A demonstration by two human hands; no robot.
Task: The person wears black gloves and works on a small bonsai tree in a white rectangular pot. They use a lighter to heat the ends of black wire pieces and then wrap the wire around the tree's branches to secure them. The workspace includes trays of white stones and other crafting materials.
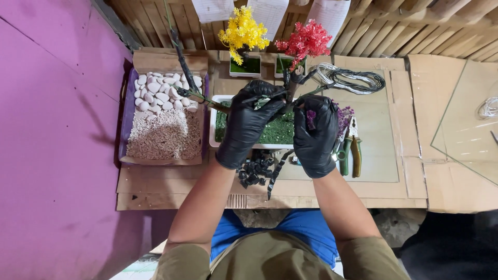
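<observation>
While the left hand [247, 124] clenches the dark branch [207, 98] above the white planter [213, 124], the right hand [315, 136] pinches a purple sprig [310, 119] (tiny); best steady the branch, seating the sprig gently beside it.

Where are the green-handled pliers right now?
In the head view, the pliers lie on the cardboard table just right of the right hand, below the wire coil.

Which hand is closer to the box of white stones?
Left. The left hand grips the dark branch just right of the box of white stones. The right hand is farther right, beside the green-handled pliers.
</observation>
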